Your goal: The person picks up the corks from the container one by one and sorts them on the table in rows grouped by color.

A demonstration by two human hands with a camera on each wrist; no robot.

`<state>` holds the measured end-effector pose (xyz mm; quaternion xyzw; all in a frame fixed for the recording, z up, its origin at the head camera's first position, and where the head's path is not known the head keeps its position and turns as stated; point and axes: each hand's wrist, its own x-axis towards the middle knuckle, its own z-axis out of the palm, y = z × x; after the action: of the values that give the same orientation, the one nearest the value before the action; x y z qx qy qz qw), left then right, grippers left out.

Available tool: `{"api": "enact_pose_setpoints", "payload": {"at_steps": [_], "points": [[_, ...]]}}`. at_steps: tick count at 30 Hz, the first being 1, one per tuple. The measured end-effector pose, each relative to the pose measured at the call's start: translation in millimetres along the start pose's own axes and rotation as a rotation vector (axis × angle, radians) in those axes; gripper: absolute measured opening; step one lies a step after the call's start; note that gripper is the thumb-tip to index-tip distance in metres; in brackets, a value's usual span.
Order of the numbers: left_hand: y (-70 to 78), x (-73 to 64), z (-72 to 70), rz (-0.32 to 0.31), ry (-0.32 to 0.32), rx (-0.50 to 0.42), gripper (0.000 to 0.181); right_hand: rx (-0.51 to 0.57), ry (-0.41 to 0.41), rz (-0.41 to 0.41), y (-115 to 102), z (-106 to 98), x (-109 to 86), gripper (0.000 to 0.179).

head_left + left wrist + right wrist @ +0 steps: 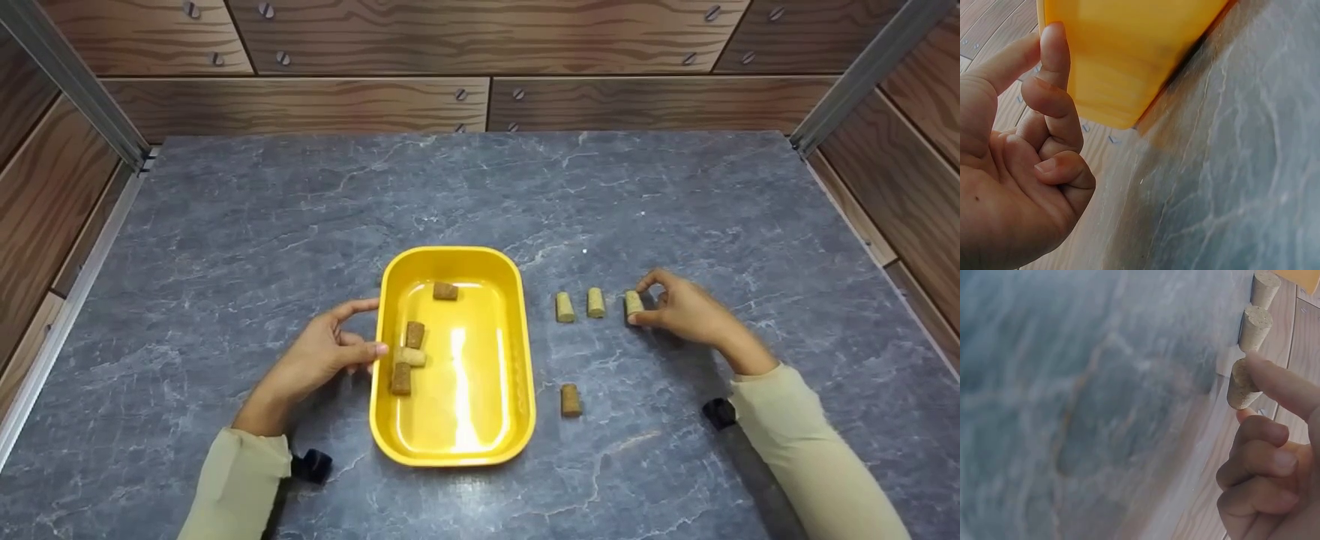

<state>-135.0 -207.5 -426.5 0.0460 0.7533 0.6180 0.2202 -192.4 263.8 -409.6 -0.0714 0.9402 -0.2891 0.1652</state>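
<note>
My left hand (324, 349) grips the left rim of a yellow plastic tray (526, 352), thumb over the rim and fingers along the outer wall. In the left wrist view the remaining fingers (1064, 171) curl beside the tray's side (1112, 67). Inside the tray lie several corks, among them a brown cork (445, 291) near the far end and a light cork (412, 357) by the left wall. To the right, my right hand (686, 309) pinches a light cork (634, 302) between thumb and forefinger, close over the table. The right wrist view shows this cork (1243, 385) under the thumb.
Two light corks, one nearer the tray (565, 307) and the other (595, 302) beside it, form a row with the pinched one. A brown cork (571, 400) lies closer to me. Wood-patterned panels (480, 37) border the grey marbled table (300, 210).
</note>
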Motion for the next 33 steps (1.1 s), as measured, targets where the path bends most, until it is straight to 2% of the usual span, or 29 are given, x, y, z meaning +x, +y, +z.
{"api": "enact_pose_setpoints", "payload": {"at_steps": [13, 20, 33], "points": [[-0.2, -0.6, 1.2, -0.011, 0.011, -0.014, 0.074, -0.069, 0.008, 0.017, -2.9, 2.2, 1.5, 0.043], [-0.7, 0.0, 1.1, -0.022, 0.017, 0.000, 0.074, -0.048, 0.021, 0.026, -4.0, 0.8, -4.2, 0.053], [-1.0, -0.3, 0.0, -0.002, 0.001, 0.001, 0.074, -0.022, 0.113, -0.050, -25.7, 0.3, -18.4, 0.052]]}}
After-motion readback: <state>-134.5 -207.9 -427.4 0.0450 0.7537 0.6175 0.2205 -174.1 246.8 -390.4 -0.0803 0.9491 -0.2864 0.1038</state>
